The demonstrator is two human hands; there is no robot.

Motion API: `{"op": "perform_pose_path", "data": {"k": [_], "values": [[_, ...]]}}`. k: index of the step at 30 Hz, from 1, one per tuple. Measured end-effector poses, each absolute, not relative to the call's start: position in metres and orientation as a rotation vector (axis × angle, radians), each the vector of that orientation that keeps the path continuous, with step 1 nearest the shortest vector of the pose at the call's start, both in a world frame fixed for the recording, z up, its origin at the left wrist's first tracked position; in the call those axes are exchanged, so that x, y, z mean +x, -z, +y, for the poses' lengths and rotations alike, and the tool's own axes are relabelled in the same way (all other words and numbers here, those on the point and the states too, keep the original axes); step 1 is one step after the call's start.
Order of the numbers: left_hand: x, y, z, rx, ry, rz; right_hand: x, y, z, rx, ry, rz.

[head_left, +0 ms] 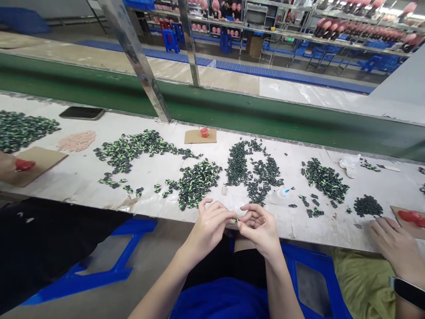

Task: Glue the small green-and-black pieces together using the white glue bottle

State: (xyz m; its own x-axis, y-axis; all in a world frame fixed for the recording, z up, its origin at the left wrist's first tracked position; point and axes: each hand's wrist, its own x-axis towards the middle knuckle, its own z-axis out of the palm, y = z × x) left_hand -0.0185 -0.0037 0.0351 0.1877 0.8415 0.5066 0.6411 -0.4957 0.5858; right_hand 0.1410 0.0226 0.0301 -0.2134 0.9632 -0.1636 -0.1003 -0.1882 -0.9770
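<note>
Above the table's near edge, my left hand (210, 221) and my right hand (262, 228) meet fingertip to fingertip. Pinched between them is a small dark part with a bright green spot (235, 219); its exact kind is too small to make out. Both hands are closed on it, thumbs and forefingers touching. Just beyond my left hand spreads a pile of dark green parts with bright green spots (197, 181). A pile of small plain dark green pieces (237, 164) lies past my right hand. To its right stands a translucent bottle with a blue tip (279, 196).
A red cup (204, 132) rests on cardboard (191, 137) near the back. More dark green piles (133, 148) spread leftward, near a phone (82, 113). A co-worker's hand (395, 243) rests at right; another's hand (6, 161) shows at left. A metal post (139, 62) rises behind.
</note>
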Motion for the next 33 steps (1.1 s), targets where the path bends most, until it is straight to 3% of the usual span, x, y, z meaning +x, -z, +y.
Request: {"op": "perform_pose_path", "data": {"k": [7, 12, 23, 33], "values": [[-0.012, -0.041, -0.007, 2.17, -1.253, 1.437, 0.145, -0.028, 0.017, -1.134, -1.394, -1.306], [-0.008, -0.025, -0.008, 2.099, -1.065, 1.431, 0.165, -0.031, 0.018, -1.167, -1.203, -1.593], [-0.057, 0.006, 0.021, 2.14, -1.13, 2.113, 0.252, -0.023, 0.043, -1.663, -0.018, -1.348], [-0.058, 0.012, 0.042, 2.184, -1.096, 2.017, 0.218, 0.017, 0.069, -1.617, -0.154, -1.598]]}}
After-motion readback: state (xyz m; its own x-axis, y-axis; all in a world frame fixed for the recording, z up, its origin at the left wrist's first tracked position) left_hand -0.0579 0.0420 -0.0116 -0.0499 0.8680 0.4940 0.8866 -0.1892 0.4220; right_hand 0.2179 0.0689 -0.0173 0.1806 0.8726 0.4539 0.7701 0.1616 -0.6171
